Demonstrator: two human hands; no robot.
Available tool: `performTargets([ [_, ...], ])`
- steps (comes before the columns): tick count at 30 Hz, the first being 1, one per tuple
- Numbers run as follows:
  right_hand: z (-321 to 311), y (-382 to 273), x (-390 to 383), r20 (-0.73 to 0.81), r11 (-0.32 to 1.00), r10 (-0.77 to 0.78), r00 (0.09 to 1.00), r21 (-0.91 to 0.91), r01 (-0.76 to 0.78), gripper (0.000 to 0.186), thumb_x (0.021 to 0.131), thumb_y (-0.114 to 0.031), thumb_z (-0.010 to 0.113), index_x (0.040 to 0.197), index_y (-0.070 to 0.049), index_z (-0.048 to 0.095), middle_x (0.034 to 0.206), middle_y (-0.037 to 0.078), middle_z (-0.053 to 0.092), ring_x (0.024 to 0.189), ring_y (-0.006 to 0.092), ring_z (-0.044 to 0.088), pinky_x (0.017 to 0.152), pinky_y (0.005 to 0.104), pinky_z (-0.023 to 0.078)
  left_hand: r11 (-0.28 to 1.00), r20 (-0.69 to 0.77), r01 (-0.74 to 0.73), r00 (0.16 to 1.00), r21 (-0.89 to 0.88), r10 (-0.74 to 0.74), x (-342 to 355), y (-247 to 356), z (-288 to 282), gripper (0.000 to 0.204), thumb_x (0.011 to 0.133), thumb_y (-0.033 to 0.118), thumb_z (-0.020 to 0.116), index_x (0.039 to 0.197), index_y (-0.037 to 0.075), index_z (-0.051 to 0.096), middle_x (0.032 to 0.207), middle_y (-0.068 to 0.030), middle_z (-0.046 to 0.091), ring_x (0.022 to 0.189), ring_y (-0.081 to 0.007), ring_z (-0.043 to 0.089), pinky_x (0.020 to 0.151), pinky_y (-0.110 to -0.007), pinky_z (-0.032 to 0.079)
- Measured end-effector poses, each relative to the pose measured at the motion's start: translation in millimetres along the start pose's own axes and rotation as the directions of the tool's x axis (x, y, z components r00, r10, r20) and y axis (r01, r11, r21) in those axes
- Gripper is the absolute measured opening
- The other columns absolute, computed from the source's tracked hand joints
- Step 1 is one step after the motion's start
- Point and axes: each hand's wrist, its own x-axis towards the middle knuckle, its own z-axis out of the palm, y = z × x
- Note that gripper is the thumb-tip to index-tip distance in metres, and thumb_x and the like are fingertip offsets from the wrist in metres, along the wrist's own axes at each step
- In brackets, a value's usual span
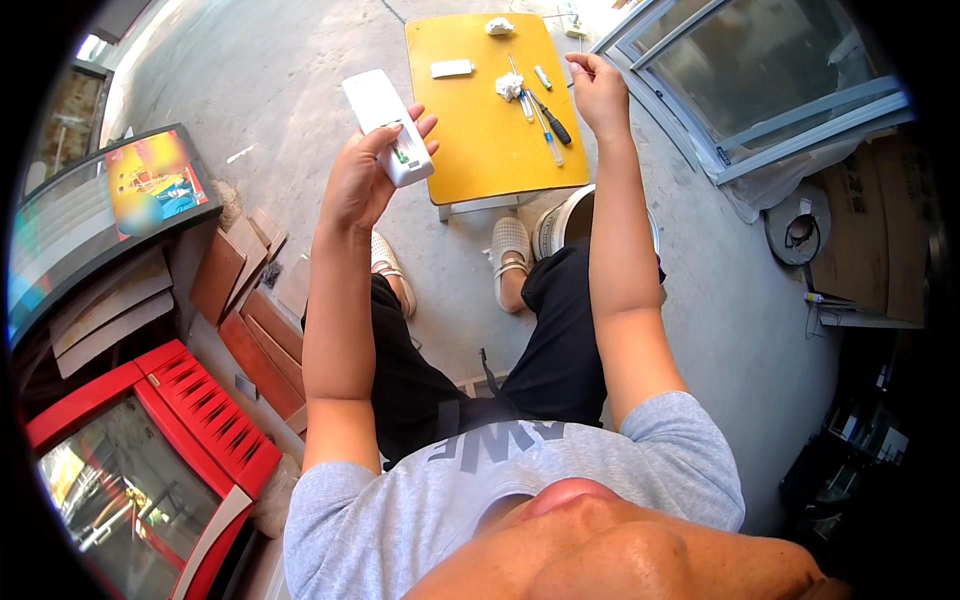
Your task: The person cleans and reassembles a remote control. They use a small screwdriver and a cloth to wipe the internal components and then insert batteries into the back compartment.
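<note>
My left hand (365, 175) is wrapped round a white handheld device (373, 106), like a remote, with an open compartment showing something green. My right hand (600, 98) is raised by the table's right edge, fingers curled together; what is between them, if anything, is too small to tell. On the yellow table (460, 150) lie a small white plastic piece (451, 68), crumpled white papers (500, 26), a small cylinder like a battery (543, 78), a black-handled screwdriver (557, 126) and slimmer clear-handled tools (553, 148).
A bucket (548, 225) stands under the table's right side, by my feet. Stacked boards (230, 265), a red cabinet (205, 410) and a coloured glossy panel (160, 175) are left. A framed window (750, 80), cardboard (860, 230) and a round metal item (795, 225) are right.
</note>
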Motion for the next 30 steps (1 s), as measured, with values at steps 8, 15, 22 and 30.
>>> performTargets([
  [8, 50.2, 8.2, 5.7, 0.066, 0.907, 0.135, 0.989, -0.411, -0.096, 0.02, 0.086, -0.031, 0.069, 0.095, -0.014, 0.07, 0.106, 0.01, 0.066, 0.099, 0.0281, 0.064, 0.084, 0.0405, 0.051, 0.999, 0.095, -0.019, 0.995, -0.047, 0.024, -4.6, 4.4, 6.9, 0.068, 0.094, 0.012, 0.041, 0.147, -0.009, 0.005, 0.142, -0.0287, 0.042, 0.126, -0.0371, 0.051, 0.102, -0.048, 0.051],
  [15, 28.0, -53.7, -15.9, 0.314, 0.72, -0.121, 0.942, 0.681, -0.134, 0.02, 0.094, -0.017, 0.064, 0.109, -0.003, 0.063, 0.097, 0.005, 0.07, 0.094, 0.0115, 0.063, 0.082, 0.0265, 0.049, 0.955, 0.126, -0.001, 0.991, -0.295, 0.04, -6.5, 11.7, -3.9, 0.068, 0.096, 0.02, 0.038, 0.146, -0.012, 0.006, 0.139, -0.0292, 0.044, 0.125, -0.0388, 0.052, 0.099, -0.051, 0.052],
  [22, 17.9, -92.4, -67.1, 0.41, 0.692, -0.3, 0.861, 0.715, -0.099, 0.026, 0.095, -0.012, 0.062, 0.12, -0.005, 0.058, 0.106, 0.006, 0.068, 0.095, 0.0101, 0.061, 0.086, 0.0254, 0.049, 0.969, 0.108, -0.031, 0.992, -0.246, 0.059, -10.0, 9.0, -4.2, 0.067, 0.095, 0.016, 0.038, 0.147, -0.01, 0.006, 0.14, -0.0284, 0.044, 0.125, -0.0374, 0.052, 0.099, -0.051, 0.052],
  [30, 18.3, -114.3, -93.6, 0.406, 0.678, -0.348, 0.845, 0.731, -0.072, 0.025, 0.098, -0.011, 0.058, 0.121, 0.0, 0.06, 0.1, 0.009, 0.07, 0.091, 0.0152, 0.069, 0.084, 0.0269, 0.056, 0.962, 0.095, -0.004, 0.995, -0.272, 0.031, -12.7, 4.8, -2.5, 0.06, 0.099, 0.023, 0.036, 0.147, -0.007, 0.016, 0.143, -0.0274, 0.042, 0.124, -0.0365, 0.052, 0.102, -0.05, 0.049],
])
